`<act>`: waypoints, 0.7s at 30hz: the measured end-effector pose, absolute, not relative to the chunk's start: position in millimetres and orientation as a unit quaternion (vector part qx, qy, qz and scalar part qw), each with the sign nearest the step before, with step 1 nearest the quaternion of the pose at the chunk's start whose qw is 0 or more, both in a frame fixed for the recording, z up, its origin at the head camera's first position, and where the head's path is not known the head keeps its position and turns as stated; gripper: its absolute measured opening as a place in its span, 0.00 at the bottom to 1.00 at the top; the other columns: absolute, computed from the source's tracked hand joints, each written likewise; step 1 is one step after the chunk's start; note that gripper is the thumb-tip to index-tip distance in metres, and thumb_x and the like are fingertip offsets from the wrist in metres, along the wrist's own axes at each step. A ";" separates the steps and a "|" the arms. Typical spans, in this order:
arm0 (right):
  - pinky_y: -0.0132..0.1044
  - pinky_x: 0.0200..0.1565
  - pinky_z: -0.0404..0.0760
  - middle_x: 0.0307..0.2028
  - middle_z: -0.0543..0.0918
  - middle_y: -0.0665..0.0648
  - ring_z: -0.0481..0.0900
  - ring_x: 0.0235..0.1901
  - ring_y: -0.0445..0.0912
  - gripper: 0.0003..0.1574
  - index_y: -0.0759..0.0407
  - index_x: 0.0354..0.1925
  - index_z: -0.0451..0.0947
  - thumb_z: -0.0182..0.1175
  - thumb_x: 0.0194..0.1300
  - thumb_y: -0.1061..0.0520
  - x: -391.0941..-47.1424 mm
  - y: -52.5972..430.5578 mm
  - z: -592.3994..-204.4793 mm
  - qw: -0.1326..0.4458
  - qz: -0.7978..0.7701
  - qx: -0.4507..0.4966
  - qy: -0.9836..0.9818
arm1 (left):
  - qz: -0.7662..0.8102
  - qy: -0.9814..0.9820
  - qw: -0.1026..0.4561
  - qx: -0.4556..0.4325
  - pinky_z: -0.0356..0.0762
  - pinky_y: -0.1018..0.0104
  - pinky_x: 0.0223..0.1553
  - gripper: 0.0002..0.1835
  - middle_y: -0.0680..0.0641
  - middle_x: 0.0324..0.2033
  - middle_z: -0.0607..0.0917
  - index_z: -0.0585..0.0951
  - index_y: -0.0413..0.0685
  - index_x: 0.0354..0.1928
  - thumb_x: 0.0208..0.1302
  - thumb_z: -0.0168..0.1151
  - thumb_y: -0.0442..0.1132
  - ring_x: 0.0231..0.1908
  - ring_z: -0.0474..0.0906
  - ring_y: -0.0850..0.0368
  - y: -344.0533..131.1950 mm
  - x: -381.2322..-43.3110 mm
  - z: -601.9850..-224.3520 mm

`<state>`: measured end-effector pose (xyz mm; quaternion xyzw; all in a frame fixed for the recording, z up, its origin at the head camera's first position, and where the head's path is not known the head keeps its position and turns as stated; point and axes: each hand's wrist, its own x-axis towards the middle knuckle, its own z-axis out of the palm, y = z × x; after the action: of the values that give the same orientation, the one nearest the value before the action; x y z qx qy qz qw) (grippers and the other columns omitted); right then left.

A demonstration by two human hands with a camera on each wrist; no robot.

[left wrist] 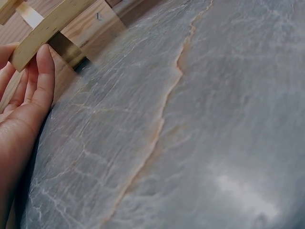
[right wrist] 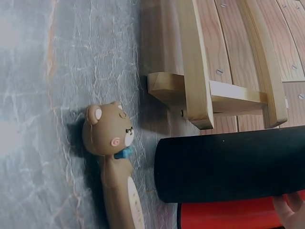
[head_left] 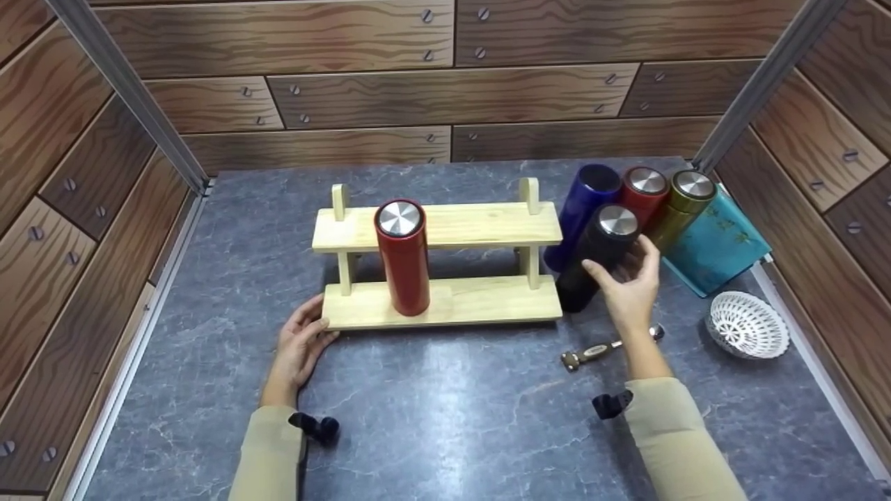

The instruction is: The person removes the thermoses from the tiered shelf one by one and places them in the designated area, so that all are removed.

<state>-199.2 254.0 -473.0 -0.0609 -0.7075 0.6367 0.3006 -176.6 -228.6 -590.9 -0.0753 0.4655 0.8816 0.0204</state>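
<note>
My left hand (head_left: 299,348) pinches the left end of the lower board of a two-tier wooden shelf (head_left: 487,303). In the left wrist view, the thumb and fingers (left wrist: 45,76) sit on either side of the board end (left wrist: 47,33). A red thermos (head_left: 405,271) with a silver lid stands upright on that lower board. To the right of the shelf, my right hand (head_left: 630,292) grips a black thermos (head_left: 592,261) around its upper part. Its lower body (right wrist: 228,164) shows beside the shelf in the right wrist view, fingertips at its edge.
Behind the black thermos stand a blue tumbler (head_left: 581,202), another red thermos (head_left: 644,191) and a gold thermos (head_left: 686,202). A teal box (head_left: 724,243) leans beside them. A bear-shaped brown stick (head_left: 595,351) and a white woven basket (head_left: 748,327) lie nearer on the right.
</note>
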 end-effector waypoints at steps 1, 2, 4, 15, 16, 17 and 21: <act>0.34 0.46 0.74 0.48 0.73 0.55 0.72 0.45 0.46 0.47 0.66 0.60 0.63 0.72 0.43 0.69 -196.9 253.1 -470.2 0.304 0.638 -0.056 -0.705 | 0.881 0.467 0.020 -0.074 0.78 0.61 0.37 0.29 0.42 0.55 0.71 0.64 0.39 0.64 0.60 0.54 0.23 0.40 0.75 0.53 -228.9 -176.8 -590.7; 0.34 0.46 0.74 0.47 0.73 0.56 0.73 0.45 0.47 0.45 0.67 0.59 0.63 0.72 0.43 0.70 -194.7 252.2 -467.8 0.307 0.639 -0.051 -0.704 | 0.880 0.468 0.020 -0.074 0.78 0.61 0.37 0.29 0.42 0.55 0.71 0.64 0.39 0.64 0.60 0.54 0.23 0.40 0.75 0.53 -229.0 -176.7 -590.5; 0.36 0.47 0.75 0.47 0.73 0.56 0.73 0.45 0.48 0.42 0.67 0.58 0.65 0.70 0.45 0.71 -191.0 251.1 -464.8 0.313 0.641 -0.043 -0.699 | 0.879 0.471 0.020 -0.074 0.78 0.62 0.37 0.29 0.42 0.54 0.71 0.64 0.38 0.64 0.60 0.55 0.23 0.40 0.75 0.53 -229.5 -176.6 -590.0; 0.35 0.41 0.77 0.47 0.73 0.74 0.73 0.43 0.58 0.34 0.78 0.55 0.65 0.65 0.49 0.74 -177.0 251.8 -464.7 0.345 0.680 -0.021 -0.646 | 0.879 0.472 0.015 -0.070 0.78 0.62 0.37 0.28 0.42 0.53 0.72 0.65 0.38 0.63 0.60 0.54 0.23 0.40 0.75 0.54 -228.9 -177.2 -590.3; 0.34 0.40 0.77 0.47 0.72 0.76 0.74 0.43 0.59 0.34 0.78 0.54 0.65 0.65 0.49 0.75 -175.6 251.8 -464.7 0.347 0.686 -0.020 -0.640 | 0.879 0.471 0.014 -0.070 0.78 0.62 0.37 0.28 0.42 0.53 0.73 0.65 0.37 0.63 0.60 0.54 0.22 0.39 0.76 0.54 -228.9 -177.2 -590.5; 0.33 0.40 0.77 0.47 0.72 0.77 0.74 0.42 0.60 0.33 0.78 0.54 0.65 0.65 0.49 0.75 -174.1 251.7 -464.7 0.349 0.689 -0.018 -0.635 | 0.879 0.471 0.014 -0.070 0.78 0.62 0.37 0.28 0.42 0.52 0.73 0.65 0.37 0.63 0.60 0.54 0.23 0.39 0.76 0.54 -228.9 -177.2 -590.6; 0.32 0.40 0.77 0.47 0.72 0.79 0.75 0.42 0.60 0.31 0.78 0.53 0.66 0.64 0.50 0.75 -168.6 251.3 -465.7 0.351 0.698 -0.010 -0.624 | 0.878 0.473 0.013 -0.071 0.78 0.62 0.37 0.28 0.43 0.53 0.73 0.65 0.38 0.63 0.59 0.54 0.23 0.39 0.76 0.54 -228.8 -177.0 -591.4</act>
<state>-168.6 251.3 -465.7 -0.0105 -0.6244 0.6977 0.3511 -177.0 -228.8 -591.4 -0.0706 0.4731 0.8781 0.0134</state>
